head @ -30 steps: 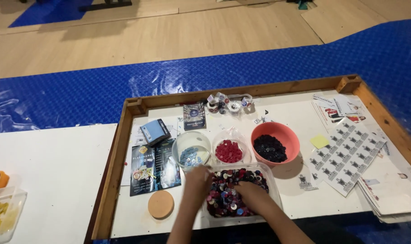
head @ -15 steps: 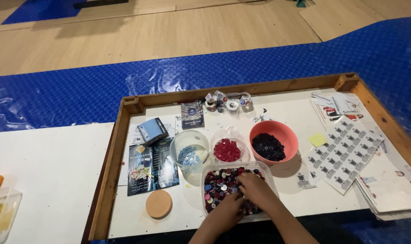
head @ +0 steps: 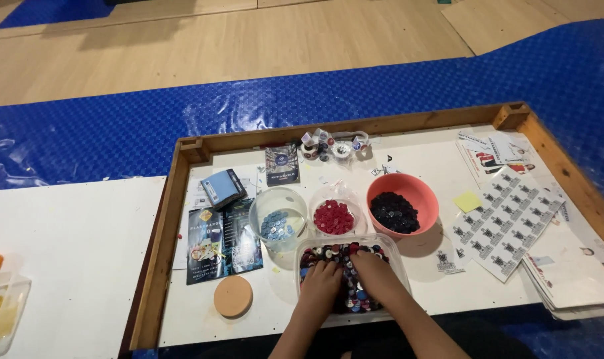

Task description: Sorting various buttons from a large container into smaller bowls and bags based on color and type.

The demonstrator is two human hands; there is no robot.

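On the counter, a cork disc lay left of the clear tub of mixed buttons. The left hand and right hand were buried in it, fingers seemingly curled around buttons, though the grip stayed unclear.

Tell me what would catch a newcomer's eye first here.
Both hands, left hand and right hand, dig into a clear tub of mixed buttons at the wooden tray's near edge. Behind it, a coral bowl of dark buttons stands beside a clear cup of red buttons.
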